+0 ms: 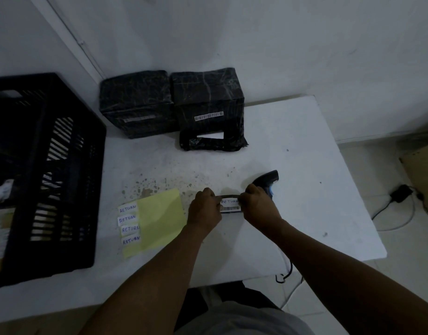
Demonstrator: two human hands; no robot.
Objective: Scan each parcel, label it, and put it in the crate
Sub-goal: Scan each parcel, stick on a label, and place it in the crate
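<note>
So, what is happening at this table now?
A person holds a small black parcel between the left hand and the right hand; it already carries a RETURN label above its barcode. The scanner lies behind the right hand. Four labels wait on the yellow sheet, more parcels stand behind, and the crate is at left.

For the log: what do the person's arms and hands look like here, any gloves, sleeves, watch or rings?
Both forearms are bare up to the frame edge, with no sleeves in view. The left hand and the right hand wear no gloves. No watch, band or ring shows at either wrist or on the fingers, though the dim light could hide a thin one.
</note>
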